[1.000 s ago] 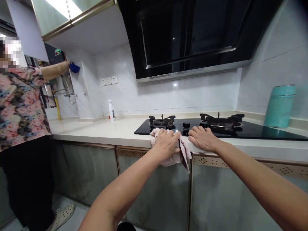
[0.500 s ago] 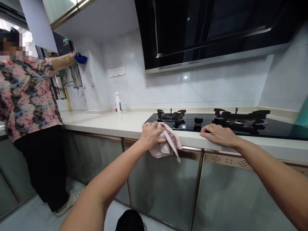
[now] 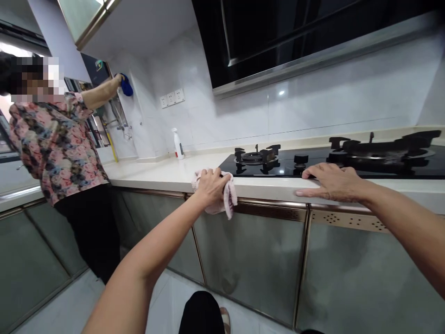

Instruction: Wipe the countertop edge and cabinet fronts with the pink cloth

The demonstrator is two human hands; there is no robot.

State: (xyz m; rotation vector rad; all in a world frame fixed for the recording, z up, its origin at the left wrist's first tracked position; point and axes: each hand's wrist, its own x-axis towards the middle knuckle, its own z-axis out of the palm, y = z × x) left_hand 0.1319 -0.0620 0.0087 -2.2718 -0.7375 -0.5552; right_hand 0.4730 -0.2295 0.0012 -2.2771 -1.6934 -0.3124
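Note:
My left hand [image 3: 211, 186] grips a pale pink cloth [image 3: 229, 197] and presses it on the front edge of the white countertop [image 3: 153, 172], left of the gas hob [image 3: 288, 168]. Part of the cloth hangs down over the cabinet front. Over on the right, my right hand [image 3: 333, 182] rests on the counter edge with thumb and fingers apart, fingertips at the hob's front rim. It holds nothing.
A white spray bottle [image 3: 177, 144] stands near the wall. Above the hob hangs a black range hood [image 3: 313, 41]. At left a co-worker in a floral shirt [image 3: 66, 148] holds a blue cloth [image 3: 126, 85] to the wall. Cabinet doors [image 3: 250, 260] lie below the counter.
My left hand has slid the pink cloth leftward along the counter edge. My right thumb has spread from the fingers. The view has tilted, and the co-worker's blue cloth has shifted on the wall.

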